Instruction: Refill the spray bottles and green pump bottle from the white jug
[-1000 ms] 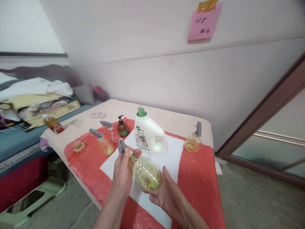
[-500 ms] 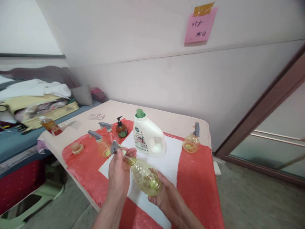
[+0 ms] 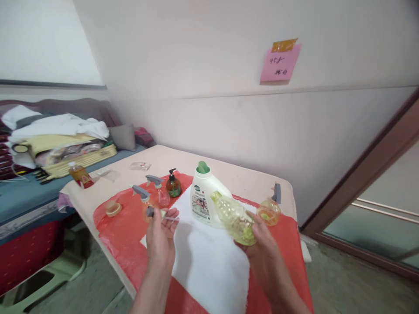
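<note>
My right hand (image 3: 262, 244) is wrapped round the base of a clear yellow-green bottle (image 3: 234, 218), tilted with its open neck up to the left. Behind it, partly covered, stands a white detergent jug (image 3: 201, 198) with a green cap. My left hand (image 3: 162, 235) holds a grey spray nozzle (image 3: 150, 212), its thin tube pointing right across my fingers, apart from the bottle. Beyond that hand are an orange-tinted spray bottle (image 3: 144, 201), a pink spray bottle (image 3: 162, 194) and a brown pump bottle (image 3: 173, 185).
A white sheet (image 3: 209, 266) lies over red plastic (image 3: 121, 235) on the table. At the right is another spray bottle (image 3: 269, 211); at the left, a round tan lid (image 3: 113, 208) and an amber bottle (image 3: 80, 175). A pink note (image 3: 280, 64) hangs on the wall.
The nozzle and its tube have come out of the bottle's neck. My right hand has carried the bottle up and to the right, in front of the jug. The view has tilted up slightly.
</note>
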